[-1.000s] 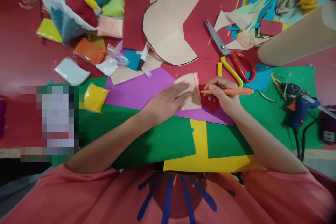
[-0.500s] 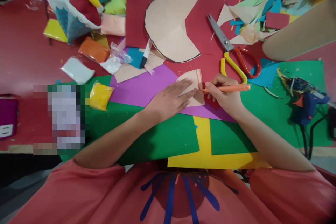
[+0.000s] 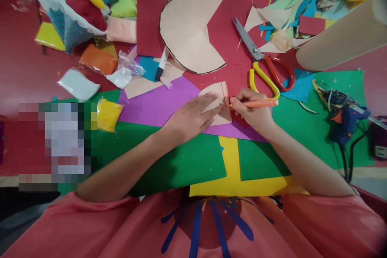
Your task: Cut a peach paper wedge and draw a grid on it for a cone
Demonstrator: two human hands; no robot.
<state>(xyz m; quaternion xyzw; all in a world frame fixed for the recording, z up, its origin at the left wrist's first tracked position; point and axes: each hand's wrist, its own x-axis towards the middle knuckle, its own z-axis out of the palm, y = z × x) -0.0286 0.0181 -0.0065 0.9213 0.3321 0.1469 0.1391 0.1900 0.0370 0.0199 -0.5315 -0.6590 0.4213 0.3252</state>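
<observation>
My left hand lies flat with its fingers spread over a small cream paper piece, pressing it on the purple sheet. An orange marker is gripped in my right hand, its tip touching the right edge of the cream piece. Orange lines run along that edge. Behind my hands, a large cream cutout with a black outline rests on a red sheet. Open scissors with one yellow and one red handle lie beyond my right hand.
Blue cones and clay packets are at the back left. A blue glue gun lies at the right, below a cream roll. Paper scraps are at the back right. Green sheets lie in front.
The whole view has shifted slightly, moving most things a little leftward. My left hand still holds the paper flat, and the marker stays at its edge.
</observation>
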